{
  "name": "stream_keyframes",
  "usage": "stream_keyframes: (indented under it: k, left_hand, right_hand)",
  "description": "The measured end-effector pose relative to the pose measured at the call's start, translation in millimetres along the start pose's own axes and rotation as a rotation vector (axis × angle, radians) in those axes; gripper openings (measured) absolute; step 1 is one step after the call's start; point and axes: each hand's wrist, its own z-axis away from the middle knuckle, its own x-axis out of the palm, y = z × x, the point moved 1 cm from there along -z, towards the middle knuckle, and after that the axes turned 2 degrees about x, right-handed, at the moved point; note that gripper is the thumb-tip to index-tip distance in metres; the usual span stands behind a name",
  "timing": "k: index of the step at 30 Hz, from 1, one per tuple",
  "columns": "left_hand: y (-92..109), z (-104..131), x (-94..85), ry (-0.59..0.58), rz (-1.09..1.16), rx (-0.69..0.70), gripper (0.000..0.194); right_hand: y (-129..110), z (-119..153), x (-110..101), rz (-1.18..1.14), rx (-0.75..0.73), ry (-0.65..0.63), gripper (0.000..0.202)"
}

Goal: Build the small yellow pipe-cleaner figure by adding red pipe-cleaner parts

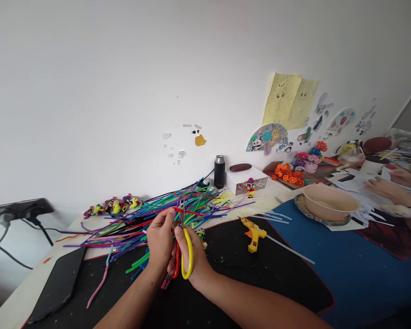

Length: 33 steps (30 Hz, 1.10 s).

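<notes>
My left hand (160, 235) pinches a short red pipe cleaner (193, 212) between thumb and fingertips, and its free end points right. My right hand (196, 258) is closed on scissors (187, 260) with yellow and red handles. The scissor blades point up and cross the red piece just beside my left fingertips. Behind both hands lies a big loose pile of colourful pipe cleaners (130, 235), in green, blue, purple and red. A small figure, mostly hidden, sits just behind my right hand.
A yellow glue gun (254, 234) rests on the black mat (277, 269), right of my hands. A black bottle (219, 173) and a white box (248, 176) stand by the wall. Farther right are a bowl (330, 203) and another person's hands (385, 188). A black tablet (58, 285) lies left.
</notes>
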Motion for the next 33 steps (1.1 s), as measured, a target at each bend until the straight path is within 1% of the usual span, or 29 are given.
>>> stream_keyframes:
  k: [8,14,22,25,33]
  left_hand:
    - [1.2,0.7,0.8,-0.004,0.010,-0.003,0.045]
    - [5.9,3.8,1.9,-0.016,0.088,-0.061,0.045]
    - [6.7,4.8,1.2,0.004,0.088,-0.004,0.043]
    - [7.1,6.0,1.9,0.000,0.096,-0.004,0.045]
    - [-0.4,6.5,2.0,-0.030,0.093,-0.028,0.042]
  right_hand:
    - [-4.2,2.4,-1.1,0.019,0.006,-0.021,0.069]
    - [-2.0,2.0,-2.4,0.039,-0.014,-0.024,0.068]
    - [-1.5,2.0,-3.1,0.018,-0.014,-0.039,0.068]
    - [-1.9,2.9,-4.0,0.016,-0.006,-0.040,0.070]
    - [-0.1,3.1,-5.8,0.012,0.001,-0.029,0.069]
